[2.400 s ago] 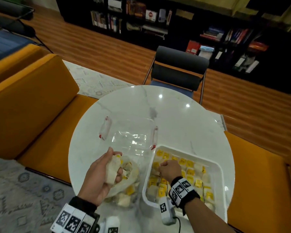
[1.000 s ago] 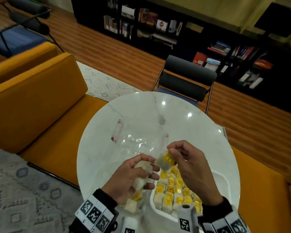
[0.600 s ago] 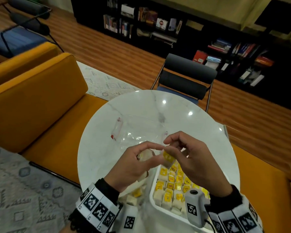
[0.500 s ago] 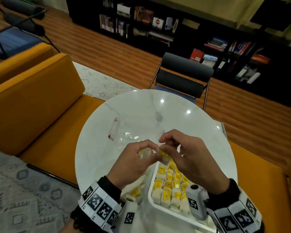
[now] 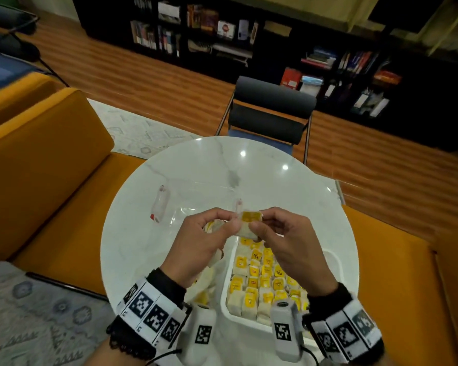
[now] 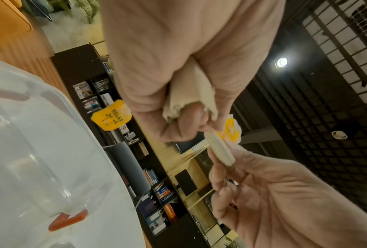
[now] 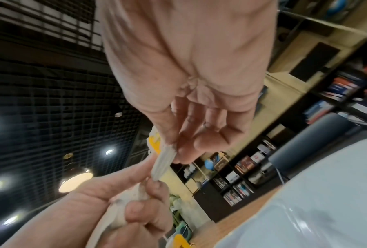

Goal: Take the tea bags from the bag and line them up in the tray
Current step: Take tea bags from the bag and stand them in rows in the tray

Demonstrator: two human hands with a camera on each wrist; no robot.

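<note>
Sofa (image 5: 45, 165), orange, fills the left of the head view and wraps behind the lower right. Dark bookshelf (image 5: 249, 30) across the top; grey chair (image 5: 271, 114) just below it, at the far edge of the round white marble tabletop (image 5: 262, 180) in mid frame.

Clear lid (image 5: 196, 204) with red clips lies on the tabletop, centre-left, beyond the hands; the left wrist view shows it low at the left edge.

White tray (image 5: 336, 260) at lower centre-right, partly under the right forearm. Rows of tea bags (image 5: 259, 276) with yellow tags stand packed inside it.

Bag (image 5: 204, 283), pale and crumpled, sits just left of the tray, mostly hidden under the left hand; a few yellow tags show inside it.

Left hand (image 5: 196, 249), mid frame, raised above the tabletop: fingers curled round a bunched tea bag in the palm, thumb and forefinger also pinching the left end of a second one. A yellow tag (image 6: 112, 117) dangles from this hand in the left wrist view.

Right hand (image 5: 288, 247), just right of it, thumb and fingertips pinching the right end of the same tea bag (image 5: 249, 224), remaining fingers loosely bent. That bag spans the two hands, tag uppermost, above the far end of the tray.
</note>
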